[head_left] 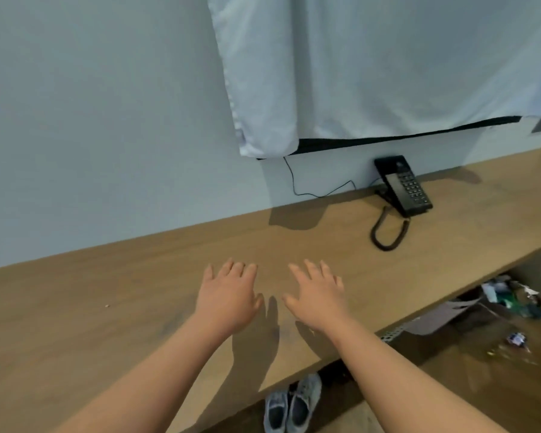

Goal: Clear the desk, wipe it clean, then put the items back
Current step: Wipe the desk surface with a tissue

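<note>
A long brown wooden desk (122, 307) runs along a pale wall. My left hand (228, 295) and my right hand (317, 296) hover side by side over its middle, palms down, fingers straight and spread, holding nothing. A black corded telephone (403, 185) stands at the back of the desk against the wall, to the right of my hands, with its coiled cord (388, 232) looping toward the front. A tiny pale crumb (107, 305) lies on the desk to the left.
A white cloth (356, 73) drapes over a dark screen on the wall above the phone, with a thin cable (310, 190) hanging down. Under the desk are grey shoes (292, 407), a cardboard box (444, 314) and scattered litter (512, 339) on the floor.
</note>
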The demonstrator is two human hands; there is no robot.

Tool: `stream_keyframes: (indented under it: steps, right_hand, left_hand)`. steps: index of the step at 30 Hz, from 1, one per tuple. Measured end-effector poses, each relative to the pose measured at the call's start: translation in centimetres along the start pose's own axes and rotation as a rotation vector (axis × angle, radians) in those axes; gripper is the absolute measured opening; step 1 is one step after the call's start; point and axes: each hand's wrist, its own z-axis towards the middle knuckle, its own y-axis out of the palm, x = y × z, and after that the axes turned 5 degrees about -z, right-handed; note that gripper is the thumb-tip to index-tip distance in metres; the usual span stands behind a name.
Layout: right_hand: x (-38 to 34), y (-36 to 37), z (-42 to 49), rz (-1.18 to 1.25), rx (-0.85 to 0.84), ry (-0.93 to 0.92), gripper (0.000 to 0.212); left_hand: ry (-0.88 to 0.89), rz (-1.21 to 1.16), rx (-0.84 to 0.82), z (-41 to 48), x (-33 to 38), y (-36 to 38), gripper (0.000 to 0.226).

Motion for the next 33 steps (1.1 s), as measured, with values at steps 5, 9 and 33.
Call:
stream_keyframes:
  steps: [5,9,33]
  right_hand:
    - [9.3,-2.2,3.5,0.067,0.014,0.099,0.063]
    - [17.8,-2.8,5.1,0.112,0.015,0.182,0.061]
    - [68.1,-9.5,22.1,0.101,0.001,0.08,0.055]
  left_hand:
    - [0.115,0.018,-0.028,8.8,7.6,0.4,0.057]
    - [0.2,0.031,-0.035,14.3,14.8,1.6,0.055]
    - [0.083,-0.044,-0.095,43.0,57.7,9.0,0.053]
